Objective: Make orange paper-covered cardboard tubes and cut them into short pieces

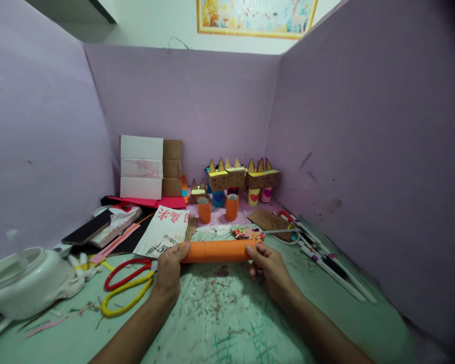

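Observation:
An orange paper tube (pixel 218 251) lies level between my two hands, just above the table. At its left end my left hand (pixel 169 270) is closed, the thumb on top. My right hand (pixel 270 270) pinches the other end between thumb and fingers. A faint seam crosses the tube left of its middle. Beyond it stand two short orange tubes, one on the left (pixel 203 210) and one on the right (pixel 232 208). Near my left hand lie scissors (pixel 127 303) with one red and one yellow handle.
Cardboard figures with pointed ears (pixel 236 177) stand at the back. Folded cardboard (pixel 141 167) leans on the rear partition. A white teapot-like vessel (pixel 26 283) is at far left. Several markers (pixel 331 260) lie along the right wall. Paper scraps (pixel 216 298) litter the green table (pixel 197 338).

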Tool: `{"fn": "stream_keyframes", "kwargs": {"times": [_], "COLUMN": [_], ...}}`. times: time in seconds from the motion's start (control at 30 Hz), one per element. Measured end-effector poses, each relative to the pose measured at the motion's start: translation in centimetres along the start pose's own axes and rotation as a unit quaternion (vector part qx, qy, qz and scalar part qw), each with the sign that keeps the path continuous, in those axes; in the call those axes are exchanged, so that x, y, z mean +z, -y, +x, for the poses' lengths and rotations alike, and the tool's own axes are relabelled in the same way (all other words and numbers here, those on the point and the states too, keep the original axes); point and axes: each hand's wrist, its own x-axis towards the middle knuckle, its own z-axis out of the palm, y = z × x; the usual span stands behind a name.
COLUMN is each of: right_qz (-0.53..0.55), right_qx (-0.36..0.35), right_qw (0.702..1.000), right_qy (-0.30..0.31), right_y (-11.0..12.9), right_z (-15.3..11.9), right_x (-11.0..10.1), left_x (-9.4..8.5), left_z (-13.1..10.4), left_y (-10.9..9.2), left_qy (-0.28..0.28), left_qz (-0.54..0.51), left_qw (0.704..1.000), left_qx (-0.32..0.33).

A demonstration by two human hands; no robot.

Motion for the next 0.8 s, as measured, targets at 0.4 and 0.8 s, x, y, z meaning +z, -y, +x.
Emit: {"fn": "stream_keyframes", "kwargs": {"times": [0.4,0.8], "right_qz": [-0.076,-0.041], "right_qx": [-0.079,-0.109], "right_qw": [0.994,0.99], "right_qy": [0.009,-0.083], "right_y": [1.0,0.3], "right_z": [-0.7,0.1], "right_x": [0.1,-0.7], "left_x": [0.1,0.6], "left_z": [0.2,-0.9], "left_y": [-0.8,-1.2], "left_qy": [0.005,0.159], "left_qz": [-0.029,0.006], "left_qw": [1.0,0.987], "left_qx": [0.002,-0.012]}}
